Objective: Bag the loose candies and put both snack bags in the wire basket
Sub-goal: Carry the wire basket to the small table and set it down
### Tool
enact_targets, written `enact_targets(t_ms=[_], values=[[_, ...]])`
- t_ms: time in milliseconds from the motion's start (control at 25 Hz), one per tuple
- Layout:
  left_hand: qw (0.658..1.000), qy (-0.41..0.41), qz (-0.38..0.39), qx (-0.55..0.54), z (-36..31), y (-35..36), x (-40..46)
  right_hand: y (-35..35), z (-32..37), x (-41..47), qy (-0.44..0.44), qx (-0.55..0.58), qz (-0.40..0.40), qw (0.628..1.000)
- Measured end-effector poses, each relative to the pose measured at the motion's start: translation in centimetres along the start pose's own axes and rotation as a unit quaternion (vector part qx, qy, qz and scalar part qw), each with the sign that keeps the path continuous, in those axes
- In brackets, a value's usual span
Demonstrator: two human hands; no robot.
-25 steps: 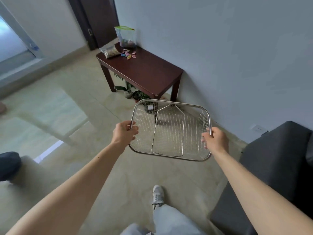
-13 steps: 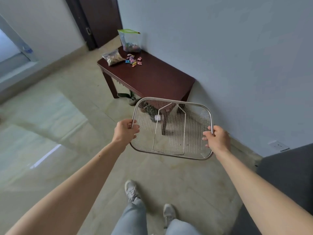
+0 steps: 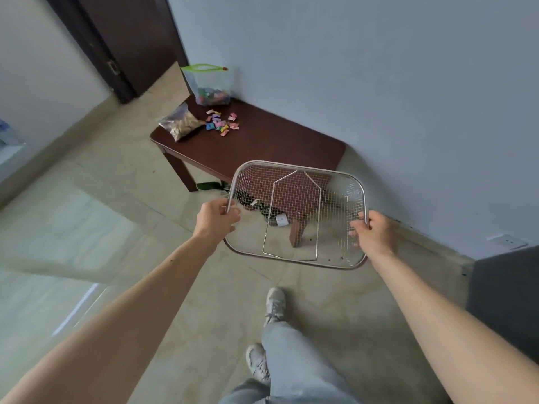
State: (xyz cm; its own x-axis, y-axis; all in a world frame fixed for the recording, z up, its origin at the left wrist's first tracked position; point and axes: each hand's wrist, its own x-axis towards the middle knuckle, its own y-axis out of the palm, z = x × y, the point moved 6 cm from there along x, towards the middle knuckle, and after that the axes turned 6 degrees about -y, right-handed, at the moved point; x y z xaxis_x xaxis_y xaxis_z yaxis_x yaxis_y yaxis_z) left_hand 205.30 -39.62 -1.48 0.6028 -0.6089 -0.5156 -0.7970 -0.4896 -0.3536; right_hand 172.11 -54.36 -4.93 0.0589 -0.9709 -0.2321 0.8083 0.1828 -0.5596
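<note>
I hold an empty wire basket [image 3: 294, 166] in the air in front of me. My left hand [image 3: 214, 221] grips its left rim and my right hand [image 3: 374, 236] grips its right rim. Beyond it stands a dark wooden table [image 3: 262, 147]. At the table's far end, several loose colourful candies [image 3: 222, 123] lie in a small pile. An open clear zip bag [image 3: 208, 84] with a green top stands upright behind them, with some candies inside. A second clear snack bag [image 3: 180, 123] with brownish contents lies at the table's left corner.
A pale wall [image 3: 379, 83] runs along the table's right side. A dark door [image 3: 122, 45] is at the far left. A grey sofa [image 3: 507, 304] stands at the right edge. A potted plant [image 3: 250, 199] sits under the table. My legs and shoes [image 3: 274, 304] are on the tiled floor.
I have walked closer to the table with the basket held in both hands. The table and the bags look larger and nearer. The sofa has slid toward the right edge.
</note>
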Motion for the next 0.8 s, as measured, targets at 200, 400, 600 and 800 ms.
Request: enact_targets(t_ms=[200, 400, 600, 800], values=[[1.000, 0.007, 0.010, 0.012, -4.1, -1.4, 8.2, 4.1, 3.4, 6.0, 0.016, -0.009, -0.020, 1.000], [1.000, -0.006, 0.018, 0.012, -7.5, -2.2, 14.9, 6.7, 7.0, 10.8, 0.025, -0.035, -0.021, 0.999], [0.999, -0.005, 0.037, 0.032, -10.2, -3.3, 21.3, 9.7, 9.7, 14.6, 0.048, -0.048, -0.030, 0.997], [0.994, -0.003, 0.078, 0.074, -12.4, -4.6, 28.4, 13.9, 11.3, 16.5, 0.083, -0.005, -0.076, 0.994]])
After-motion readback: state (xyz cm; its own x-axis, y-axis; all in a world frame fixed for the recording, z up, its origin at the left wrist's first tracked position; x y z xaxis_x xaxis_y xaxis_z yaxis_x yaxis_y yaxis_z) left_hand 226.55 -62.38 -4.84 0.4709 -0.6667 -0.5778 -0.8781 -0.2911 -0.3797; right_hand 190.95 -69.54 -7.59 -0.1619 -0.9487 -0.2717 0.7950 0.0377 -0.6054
